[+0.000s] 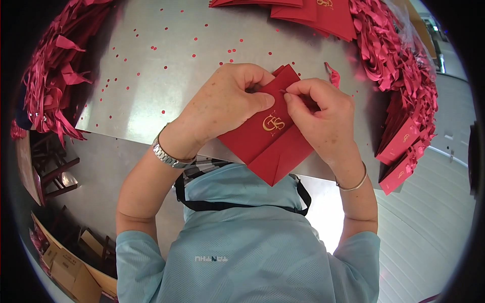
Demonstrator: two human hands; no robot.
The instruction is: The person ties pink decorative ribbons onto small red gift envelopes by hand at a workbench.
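A red paper gift bag (270,149), folded flat with a gold emblem, is held tilted over the table's near edge. My left hand (230,98) grips it near its upper end, thumb on the front face and fingers behind. At the same upper end, my right hand (323,113) pinches thumb and forefinger together close to a small pale spot on the paper. What sits between those fingertips is too small to make out. Just beyond the right hand shows a short pink-red ribbon (332,76); whether it joins the bag cannot be told.
Red bags (318,17) lie at the table's far edge. Ribbon bundles are heaped at left (55,76) and right (391,50), with ribboned bags (404,144) below the right heap. Small red paper dots dot the metal table (146,113). Cardboard boxes (70,272) stand lower left.
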